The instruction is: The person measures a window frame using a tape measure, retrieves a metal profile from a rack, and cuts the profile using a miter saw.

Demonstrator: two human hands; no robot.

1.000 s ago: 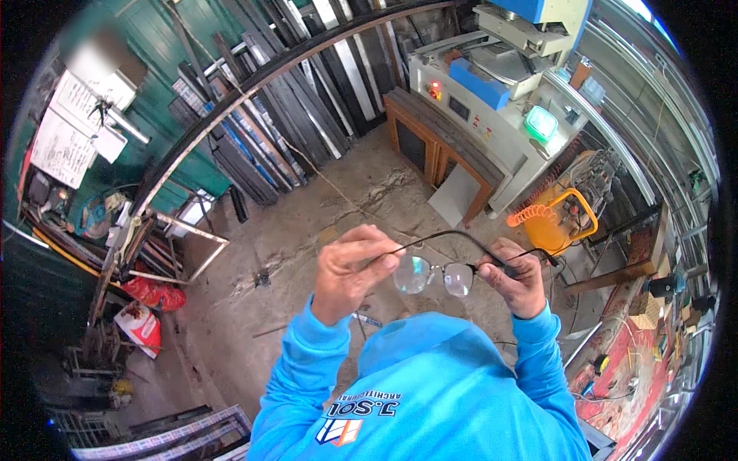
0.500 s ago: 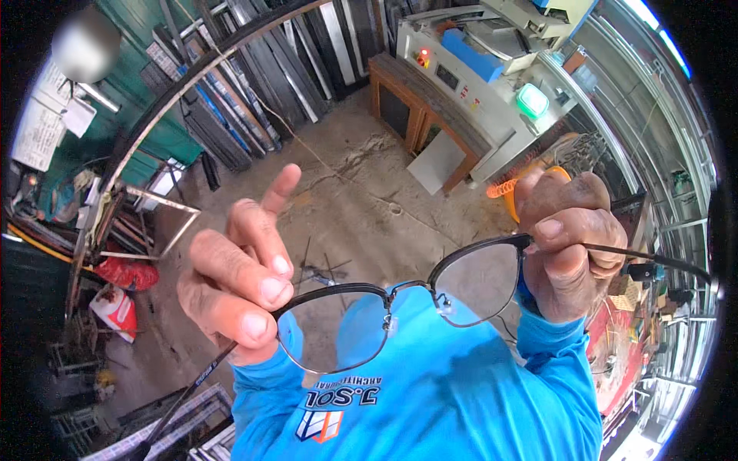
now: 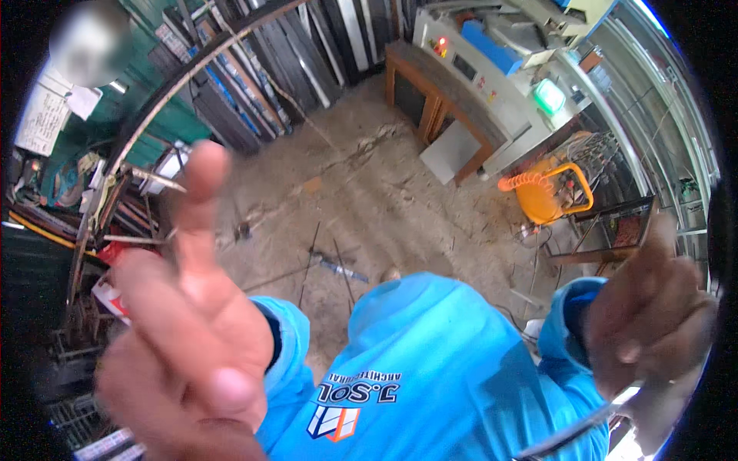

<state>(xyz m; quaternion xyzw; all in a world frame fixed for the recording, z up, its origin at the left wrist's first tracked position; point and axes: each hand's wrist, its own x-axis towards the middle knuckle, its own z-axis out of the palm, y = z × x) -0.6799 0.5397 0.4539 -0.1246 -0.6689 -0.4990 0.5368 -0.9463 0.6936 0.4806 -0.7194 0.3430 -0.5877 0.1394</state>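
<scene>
At the lower left, close up and blurred, is my left hand (image 3: 188, 334). One finger points upward while the others are bent in; whatever they grip is out of sight. My right hand (image 3: 653, 315), also smeared, is raised at the right edge with its fingers closed. Below it, a dark slim strip with a bright edge runs to the lower rim, a part of the black-framed eyeglasses (image 3: 578, 434); their lenses are hidden. Between my hands is my blue shirt (image 3: 438, 353).
A pale machine (image 3: 469, 73) with a lit green lamp (image 3: 550, 97) stands at the far right. Below it sits a yellow frame with a coiled orange hose (image 3: 530, 180). Long metal profiles (image 3: 307, 54) lean at the back. Thin rods (image 3: 338, 265) lie on the concrete floor (image 3: 369, 200).
The eyeglasses have come from in front of my chest toward me, nearly out of view. My left hand has moved closer and lower left; my right hand has moved right and down.
</scene>
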